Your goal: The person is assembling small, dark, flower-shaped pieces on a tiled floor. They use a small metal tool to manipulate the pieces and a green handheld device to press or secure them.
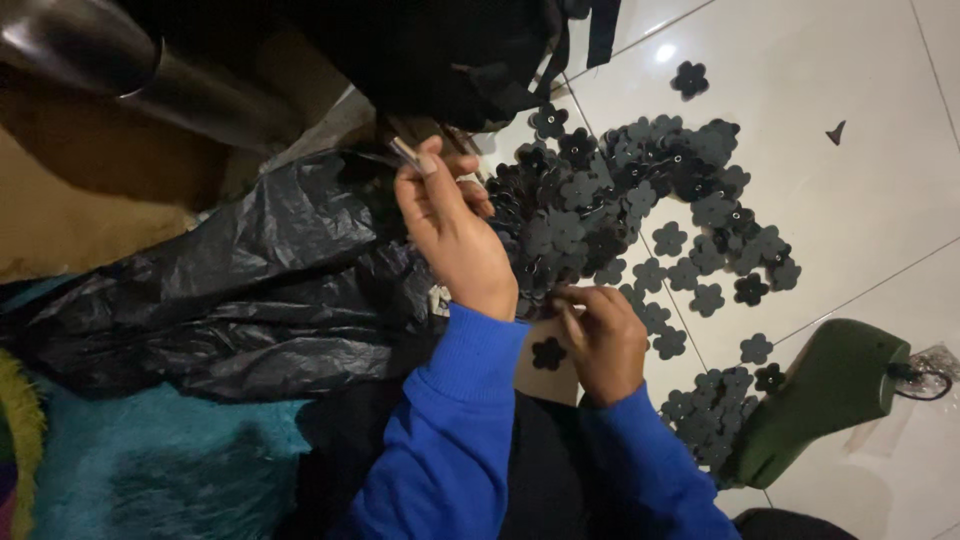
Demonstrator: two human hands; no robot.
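A big heap of dark flower-shaped cut-outs [640, 200] lies on the white tiled floor [850, 200]. My left hand [450, 235], in a blue sleeve, is raised over the heap's left edge and pinches a thin pale stick [405, 152] between its fingertips. My right hand [600, 340] is lower, at the heap's near edge, its fingers pinched on one dark flower piece [570, 298]. A single flower piece [547, 353] lies on a tan card just left of that hand.
A green glue gun [830, 390] with a cord lies on the tiles at right, beside a smaller cluster of flower pieces [705, 415]. A crumpled black plastic bag [250, 280] fills the left. A teal fluffy rug [150, 460] is at bottom left, dark fabric at top.
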